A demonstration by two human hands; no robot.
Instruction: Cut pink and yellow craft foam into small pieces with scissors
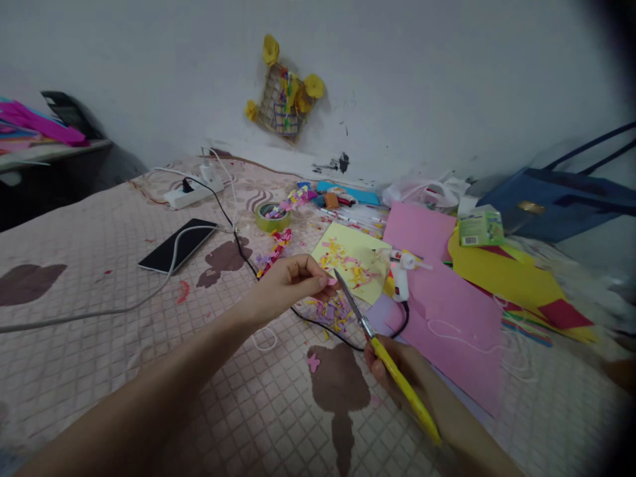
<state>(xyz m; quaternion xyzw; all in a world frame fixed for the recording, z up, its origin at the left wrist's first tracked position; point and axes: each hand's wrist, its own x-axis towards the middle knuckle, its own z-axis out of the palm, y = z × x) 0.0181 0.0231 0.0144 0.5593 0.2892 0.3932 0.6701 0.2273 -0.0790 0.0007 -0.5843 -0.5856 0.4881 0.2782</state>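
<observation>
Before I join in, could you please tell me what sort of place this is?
It looks like a craft workspace, possibly at home: yellow-handled scissors in the right hand, a glue gun and pink paper suggest it.

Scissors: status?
Left hand pinching small pink piece. Right hand gripping scissors, tips beside piece. Black cord lies between hands.

The bare left forearm [189, 361] enters at 7 o'clock and points toward 1 o'clock. The left hand [293, 281] is near the view centre: wrist nearly straight, thumb and index finger pinched, fingertips toward 3 o'clock. The bare right forearm [472, 430] enters at 5 o'clock and points toward 10 o'clock. The right hand [405, 371] is closed, fingers curled, well apart from the left hand at its 4 o'clock.
</observation>
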